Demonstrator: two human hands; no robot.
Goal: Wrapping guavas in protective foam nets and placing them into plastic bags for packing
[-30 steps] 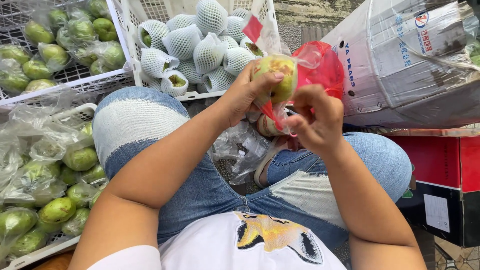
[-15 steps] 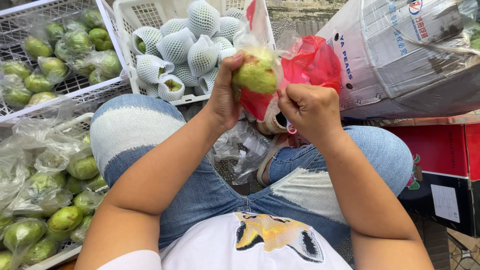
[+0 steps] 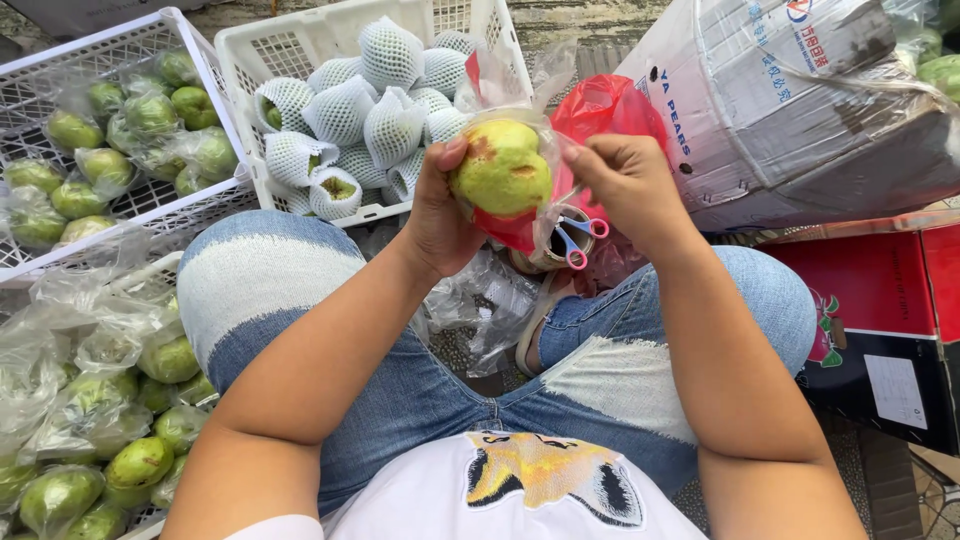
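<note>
My left hand (image 3: 440, 215) grips a green fruit (image 3: 503, 168) with a brown blemish, wrapped in a clear plastic bag with a red base. My right hand (image 3: 628, 185) pinches the edge of that bag on the fruit's right side. Both hands are raised above my knees in blue jeans. Just below the fruit, small scissors with pink and blue handles (image 3: 578, 240) lie beside a tape roll. A red plastic bag (image 3: 610, 105) sits behind my right hand.
A white crate (image 3: 300, 45) ahead holds fruits in white foam nets. Crates at left (image 3: 95, 65) and lower left (image 3: 90, 400) hold green fruits in clear bags. A plastic-wrapped carton (image 3: 800, 100) and a red box (image 3: 880, 320) stand at right. Loose clear bags (image 3: 480, 310) lie between my legs.
The fruit has been turned in my left hand and shifted slightly left and nearer. My right hand moved from gripping beside it to pinching the bag's edge.
</note>
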